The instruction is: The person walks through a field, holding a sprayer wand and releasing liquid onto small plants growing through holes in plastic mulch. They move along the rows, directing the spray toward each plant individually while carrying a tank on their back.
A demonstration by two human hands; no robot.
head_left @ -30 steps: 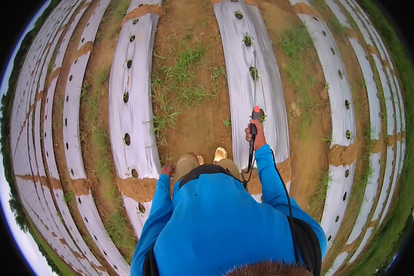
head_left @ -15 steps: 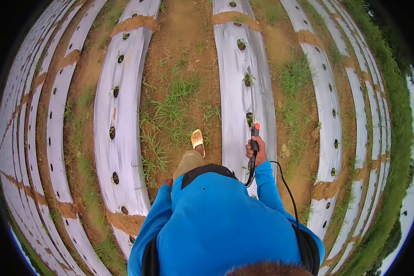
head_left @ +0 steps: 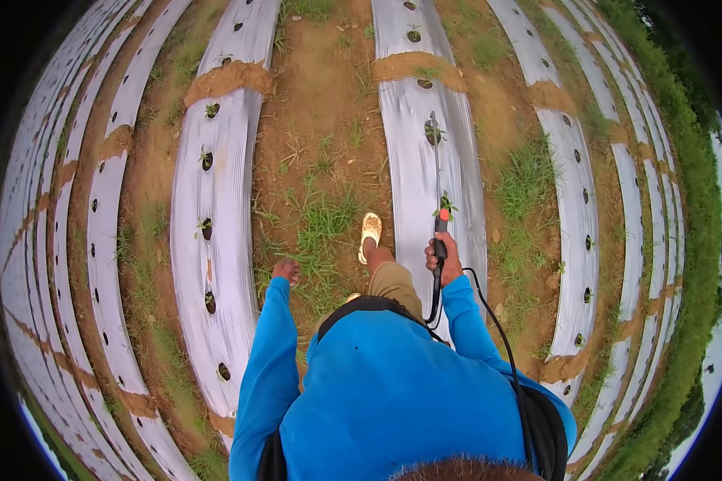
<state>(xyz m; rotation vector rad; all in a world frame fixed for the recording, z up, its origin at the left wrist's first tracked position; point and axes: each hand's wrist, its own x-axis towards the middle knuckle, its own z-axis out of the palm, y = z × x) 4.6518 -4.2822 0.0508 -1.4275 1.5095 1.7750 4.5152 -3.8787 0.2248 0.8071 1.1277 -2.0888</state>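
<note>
My right hand [head_left: 444, 258] is wrapped round the black handle of a sprayer wand [head_left: 440, 244], which has an orange-red part at its front. Its thin lance reaches forward over the plastic-covered bed [head_left: 413, 176], with the tip over a planting hole [head_left: 433, 135]. Close to the orange-red part, a small green seedling [head_left: 447, 206] grows from another hole. A black hose [head_left: 493, 317] curves from near the wand back along my right arm. Out over the grassy path, my left hand [head_left: 287, 272] hangs with curled fingers and nothing visible in it.
A second plastic-covered bed [head_left: 212, 192] with planting holes runs along the left, and more beds lie on both sides. Soil bands [head_left: 421, 67] cross the plastic. Tufts of grass [head_left: 325, 224] grow on the dirt path, where my light-coloured shoe [head_left: 371, 227] is.
My left hand has swung forward from beside my hip. The beds and holes have shifted down the view as I move ahead. The wand stays in my right hand, its lance now clearer.
</note>
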